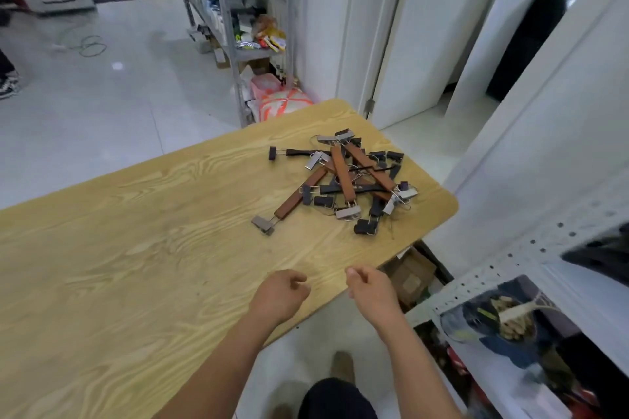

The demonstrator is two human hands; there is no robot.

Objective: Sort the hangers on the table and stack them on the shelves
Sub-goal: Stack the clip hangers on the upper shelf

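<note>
As nothing is sorted yet, table (pixel 136 265) carries whole job; white perforated shelf (pixel 510 258) stands just beside its right edge. Hanger pile (pixel 343 180) sits near far right corner, brown wood bars & black ones crossed, wire hooks tangled. Left hand (pixel 279 296), right hand (pixel 371 292) hover at near edge, well short of pile, fingers loosely curled, holding nothing. Judgement: hangers light, stiff, prob. snag on lift. Take brown bar (pixel 301 193) at mid-length, not metal clip (pixel 262 224): clips swing, may pinch.
</note>
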